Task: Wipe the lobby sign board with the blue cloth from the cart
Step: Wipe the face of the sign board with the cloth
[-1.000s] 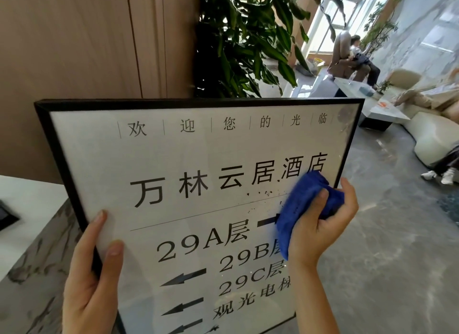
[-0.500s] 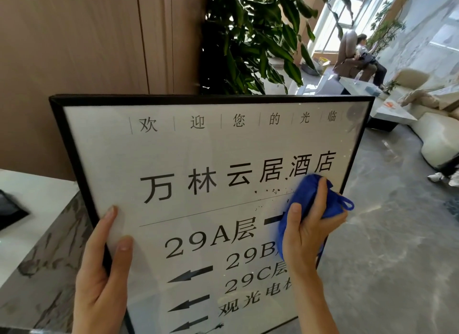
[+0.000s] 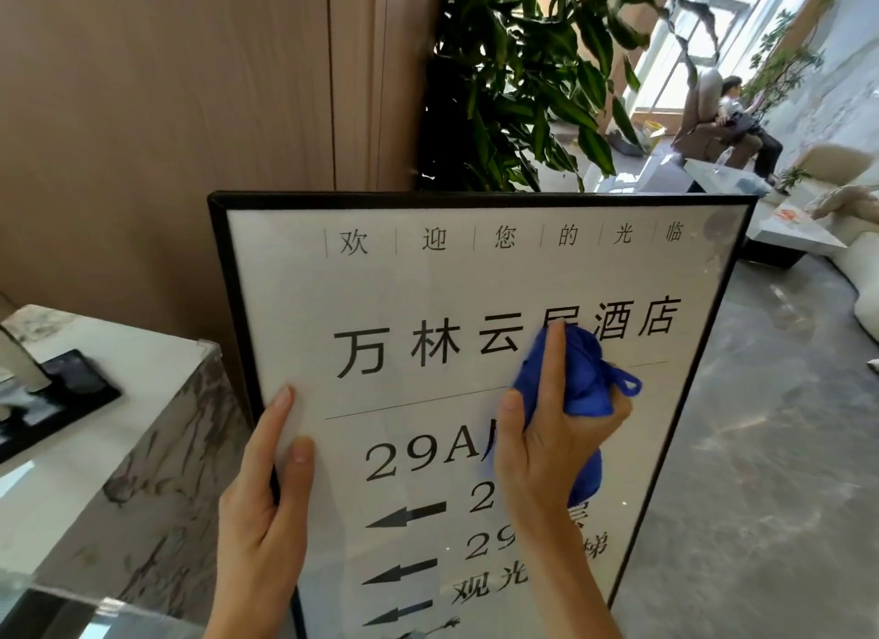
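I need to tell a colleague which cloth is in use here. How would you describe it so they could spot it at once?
Find the big black-framed sign board with Chinese lettering, steadied at its left edge by the left hand. Near the middle of its face, the right hand presses a bunched cloth against the glass. It is the only bright blue thing there, with a small loop at its right side.
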Demonstrator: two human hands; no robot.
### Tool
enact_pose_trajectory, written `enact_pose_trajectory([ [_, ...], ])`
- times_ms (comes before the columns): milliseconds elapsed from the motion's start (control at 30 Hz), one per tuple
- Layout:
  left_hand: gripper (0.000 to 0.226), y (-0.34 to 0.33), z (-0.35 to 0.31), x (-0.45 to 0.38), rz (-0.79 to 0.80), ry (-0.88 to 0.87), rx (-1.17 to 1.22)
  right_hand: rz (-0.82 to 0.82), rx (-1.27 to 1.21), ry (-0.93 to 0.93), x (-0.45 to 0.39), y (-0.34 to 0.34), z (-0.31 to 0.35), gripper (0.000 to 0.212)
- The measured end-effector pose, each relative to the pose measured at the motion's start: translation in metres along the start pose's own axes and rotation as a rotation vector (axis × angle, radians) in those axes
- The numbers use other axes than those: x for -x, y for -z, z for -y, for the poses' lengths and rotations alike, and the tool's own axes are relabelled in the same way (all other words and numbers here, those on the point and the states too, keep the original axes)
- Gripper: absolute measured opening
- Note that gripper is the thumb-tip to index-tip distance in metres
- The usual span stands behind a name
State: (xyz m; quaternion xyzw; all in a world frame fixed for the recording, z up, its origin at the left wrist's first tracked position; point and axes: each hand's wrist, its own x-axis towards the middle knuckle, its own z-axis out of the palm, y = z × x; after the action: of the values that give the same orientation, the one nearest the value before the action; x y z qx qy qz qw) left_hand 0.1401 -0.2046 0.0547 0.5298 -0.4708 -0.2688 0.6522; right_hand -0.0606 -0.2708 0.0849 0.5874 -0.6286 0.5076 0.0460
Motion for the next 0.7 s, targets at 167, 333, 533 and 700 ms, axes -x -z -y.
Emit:
enact_pose_trajectory([
  [167, 0.052, 0.000, -0.006, -0.001, 0.005, 0.023, -0.018, 0.011, 0.008, 0.106, 0.017, -0.013, 0.030, 0.054],
  [333, 0.052, -0.002, -0.015, -0.002, 0.046, 0.028, -0.056, 0.044, 0.076, 0.246, 0.019, -0.017, 0.023, 0.057],
  [533, 0.051, 0.001, -0.022, -0.005, 0.076, 0.048, -0.103, -0.022, 0.077, 0.213, 0.001, -0.005, -0.001, 0.053],
  [700, 0.054, 0.003, -0.020, -0.006, 0.084, 0.021, -0.121, -0.053, 0.039, 0.036, -0.026, 0.018, -0.043, 0.049],
])
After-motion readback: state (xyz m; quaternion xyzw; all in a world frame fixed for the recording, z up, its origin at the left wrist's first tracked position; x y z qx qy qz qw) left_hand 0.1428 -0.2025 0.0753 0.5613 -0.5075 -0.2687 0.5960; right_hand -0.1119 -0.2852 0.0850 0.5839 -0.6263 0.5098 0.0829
